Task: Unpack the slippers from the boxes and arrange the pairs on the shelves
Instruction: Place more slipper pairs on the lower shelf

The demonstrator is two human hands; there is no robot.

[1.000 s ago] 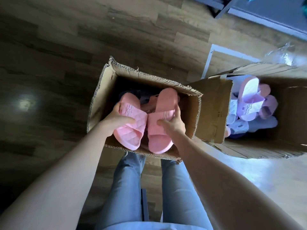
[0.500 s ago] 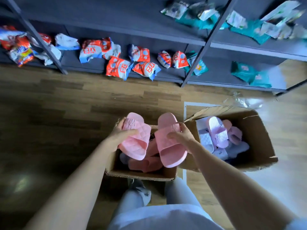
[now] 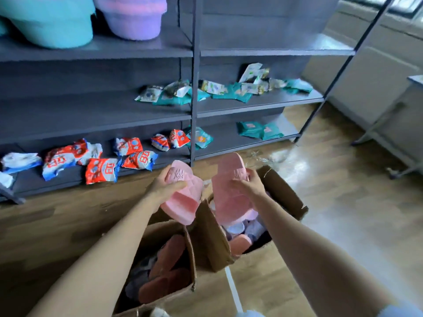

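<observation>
The room has a glossy wood-plank floor (image 3: 343, 213). Behind it a tall dark grey metal shelving unit (image 3: 91, 115) runs across the whole upper part of the view. Two open brown cardboard boxes stand side by side on the floor in front of it. The left-hand box (image 3: 160, 232) holds dull red and dark slippers, and the right-hand box (image 3: 283, 195) holds pale and pink ones. At the left end of the top board sit a fluffy teal plush item (image 3: 50, 21) and a fluffy lilac plush item (image 3: 135, 17); what they are is unclear. Crumpled red-and-white plastic packets (image 3: 103, 170) lie along the front edge of the bottom board. Flat teal packets (image 3: 258, 130) lie near its right end.

The task's pair is out of the boxes, in the air above them and short of the shelves. The left hand (image 3: 164, 186) has its fingers curled round the strap of a quilted pink foam slide slipper (image 3: 183, 197). The right hand (image 3: 249, 186) grips the second pink slipper (image 3: 231, 197) the same way. The two slippers hang just apart.

The step in hand looks like carrying this pair to the shelving. The next move probably calls for reaching to a stretch of board without packets. There both slippers should go down flat, side by side and pointing the same way, before either hand lets go.
</observation>
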